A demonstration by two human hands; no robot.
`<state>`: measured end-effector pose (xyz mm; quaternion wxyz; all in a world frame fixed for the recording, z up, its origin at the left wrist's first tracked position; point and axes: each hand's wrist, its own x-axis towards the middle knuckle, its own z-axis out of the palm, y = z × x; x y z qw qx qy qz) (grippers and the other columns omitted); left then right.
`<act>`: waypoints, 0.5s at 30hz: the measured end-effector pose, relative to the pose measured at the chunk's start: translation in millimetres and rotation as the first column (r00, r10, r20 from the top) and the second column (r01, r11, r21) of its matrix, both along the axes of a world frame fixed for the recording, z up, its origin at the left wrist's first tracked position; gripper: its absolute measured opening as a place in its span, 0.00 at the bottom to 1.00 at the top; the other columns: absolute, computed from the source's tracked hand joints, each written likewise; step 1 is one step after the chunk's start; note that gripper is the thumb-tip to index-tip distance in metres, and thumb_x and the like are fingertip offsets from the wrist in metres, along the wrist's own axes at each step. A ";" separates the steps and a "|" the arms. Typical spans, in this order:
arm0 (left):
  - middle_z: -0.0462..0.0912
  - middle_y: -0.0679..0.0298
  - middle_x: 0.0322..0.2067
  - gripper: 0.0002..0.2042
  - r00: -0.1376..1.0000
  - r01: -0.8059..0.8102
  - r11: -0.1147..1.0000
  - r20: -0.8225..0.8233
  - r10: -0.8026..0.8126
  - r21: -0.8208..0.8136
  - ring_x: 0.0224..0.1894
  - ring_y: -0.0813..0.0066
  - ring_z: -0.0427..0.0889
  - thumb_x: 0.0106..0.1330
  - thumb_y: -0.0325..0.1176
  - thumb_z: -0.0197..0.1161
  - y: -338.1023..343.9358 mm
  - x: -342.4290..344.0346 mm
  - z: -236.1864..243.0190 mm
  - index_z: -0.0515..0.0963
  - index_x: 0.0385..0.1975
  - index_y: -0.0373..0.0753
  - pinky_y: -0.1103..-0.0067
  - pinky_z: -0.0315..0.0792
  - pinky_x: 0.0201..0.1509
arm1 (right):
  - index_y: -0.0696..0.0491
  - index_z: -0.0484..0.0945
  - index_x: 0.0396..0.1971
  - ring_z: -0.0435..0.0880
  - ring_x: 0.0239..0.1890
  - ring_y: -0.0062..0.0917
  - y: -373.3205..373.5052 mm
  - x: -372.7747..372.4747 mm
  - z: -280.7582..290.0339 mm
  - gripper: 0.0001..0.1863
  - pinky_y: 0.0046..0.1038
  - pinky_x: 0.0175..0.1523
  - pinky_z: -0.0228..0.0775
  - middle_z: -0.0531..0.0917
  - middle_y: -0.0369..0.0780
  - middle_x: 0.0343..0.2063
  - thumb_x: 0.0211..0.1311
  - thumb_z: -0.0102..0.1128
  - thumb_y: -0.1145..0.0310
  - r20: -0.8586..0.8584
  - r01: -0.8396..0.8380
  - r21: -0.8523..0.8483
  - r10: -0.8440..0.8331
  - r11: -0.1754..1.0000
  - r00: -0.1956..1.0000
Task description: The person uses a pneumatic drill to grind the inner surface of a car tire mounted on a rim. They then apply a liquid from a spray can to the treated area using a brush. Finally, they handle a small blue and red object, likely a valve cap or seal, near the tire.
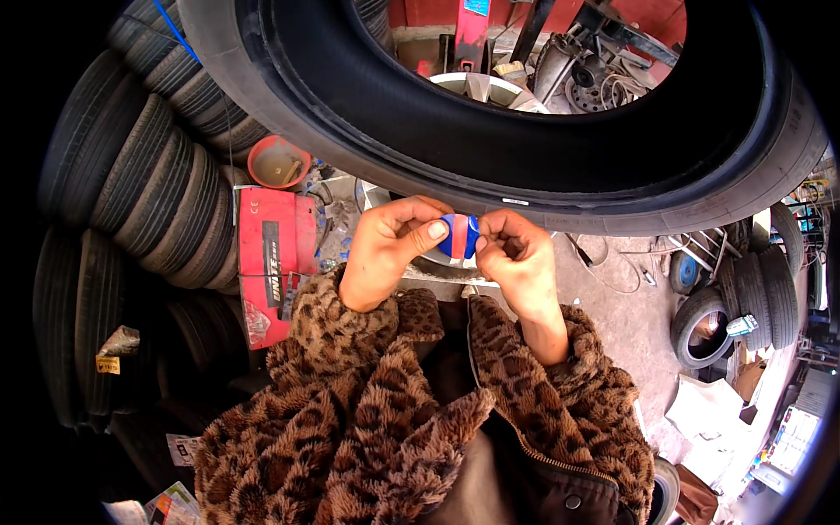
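Note:
In front of my chest, both hands are at a small round blue patch with a red band across its middle. My left hand pinches its left side, with the thumb lying on its face. At its right edge are the closed thumb and fingers of my right hand, gripping the blue rim. A large black tire stands just beyond my hands, its dark inner side facing me. Partly hidden behind my hands is a metal wheel or stand.
Stacked tires line the left side. Near them stand a red machine box and an orange-red bowl. More tires lie at right beside a cable. Beyond the big tire are metal parts.

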<state>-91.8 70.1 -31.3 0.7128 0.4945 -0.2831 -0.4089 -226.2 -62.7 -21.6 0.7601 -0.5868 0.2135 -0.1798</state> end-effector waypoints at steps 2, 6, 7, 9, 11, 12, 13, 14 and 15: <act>0.83 0.61 0.42 0.08 1.000 0.004 1.000 -0.020 -0.004 -0.017 0.44 0.77 0.79 0.68 0.28 0.62 -2.5 0.5 -1.5 0.80 0.39 0.30 0.78 0.72 0.51 | 0.60 0.77 0.31 0.69 0.24 0.06 -2.7 -1.1 -3.5 0.05 0.12 0.27 0.60 0.76 0.29 0.24 0.55 0.55 0.84 0.010 0.009 0.016 -0.009 1.000 1.000; 0.84 0.61 0.40 0.08 0.998 0.025 0.999 -0.059 -0.026 -0.030 0.43 0.77 0.80 0.69 0.29 0.61 -5.6 2.1 1.6 0.80 0.41 0.30 0.79 0.73 0.50 | 0.60 0.77 0.31 0.69 0.23 0.06 -6.6 -2.2 -9.3 0.05 0.12 0.27 0.59 0.76 0.28 0.23 0.56 0.53 0.84 0.027 0.025 0.041 -0.026 0.999 0.999; 0.84 0.61 0.40 0.09 0.998 0.029 0.999 -0.060 -0.031 -0.032 0.42 0.77 0.80 0.69 0.29 0.61 -6.2 2.7 2.5 0.80 0.41 0.30 0.79 0.73 0.50 | 0.60 0.77 0.31 0.69 0.22 0.06 -7.3 -2.0 -9.2 0.05 0.12 0.26 0.59 0.76 0.29 0.22 0.56 0.53 0.84 0.028 0.030 0.052 -0.031 0.998 0.999; 0.84 0.61 0.40 0.09 0.997 0.035 0.999 -0.061 -0.037 -0.036 0.42 0.78 0.80 0.69 0.29 0.61 -7.0 3.7 4.2 0.80 0.42 0.29 0.79 0.73 0.50 | 0.60 0.77 0.31 0.68 0.22 0.06 -8.4 -1.8 -8.5 0.05 0.12 0.26 0.58 0.75 0.29 0.21 0.57 0.53 0.83 0.028 0.036 0.075 -0.039 0.997 0.999; 0.84 0.61 0.40 0.09 0.999 0.021 0.999 -0.044 -0.022 -0.026 0.40 0.78 0.80 0.69 0.29 0.61 -7.6 3.4 3.8 0.79 0.42 0.29 0.79 0.74 0.48 | 0.60 0.77 0.31 0.68 0.21 0.07 -8.7 -1.7 -11.3 0.04 0.13 0.25 0.58 0.75 0.29 0.20 0.59 0.53 0.82 0.035 0.045 0.045 -0.046 0.998 0.998; 0.84 0.60 0.40 0.10 0.999 0.013 1.000 -0.035 -0.014 -0.021 0.40 0.78 0.80 0.70 0.30 0.61 -7.7 3.3 3.8 0.79 0.42 0.29 0.80 0.74 0.47 | 0.60 0.77 0.32 0.68 0.20 0.07 -8.9 -1.7 -12.1 0.04 0.13 0.25 0.58 0.74 0.29 0.19 0.60 0.53 0.82 0.039 0.048 0.030 -0.049 0.998 0.998; 0.84 0.61 0.39 0.09 1.000 0.013 1.000 -0.025 -0.014 -0.019 0.39 0.78 0.80 0.69 0.29 0.61 -7.9 3.4 4.4 0.79 0.42 0.29 0.80 0.74 0.46 | 0.60 0.76 0.33 0.68 0.21 0.07 -9.3 -2.3 -12.6 0.04 0.13 0.25 0.59 0.75 0.30 0.20 0.61 0.53 0.81 0.028 0.039 0.017 -0.040 0.999 0.999; 0.84 0.61 0.38 0.09 1.000 0.013 1.000 -0.014 -0.013 -0.017 0.38 0.78 0.80 0.69 0.29 0.61 -7.9 3.6 5.6 0.79 0.42 0.28 0.80 0.74 0.45 | 0.60 0.76 0.34 0.69 0.22 0.08 -9.9 -3.3 -12.8 0.03 0.14 0.26 0.59 0.75 0.30 0.20 0.62 0.54 0.80 0.017 0.030 0.003 -0.030 1.000 0.999; 0.84 0.61 0.38 0.09 1.000 0.013 1.000 -0.003 -0.013 -0.016 0.37 0.78 0.80 0.69 0.29 0.61 -8.0 3.4 6.4 0.79 0.42 0.28 0.80 0.74 0.44 | 0.60 0.76 0.35 0.69 0.22 0.08 -10.2 -4.3 -12.7 0.03 0.14 0.26 0.60 0.76 0.31 0.21 0.63 0.54 0.79 0.006 0.020 -0.010 -0.020 1.000 1.000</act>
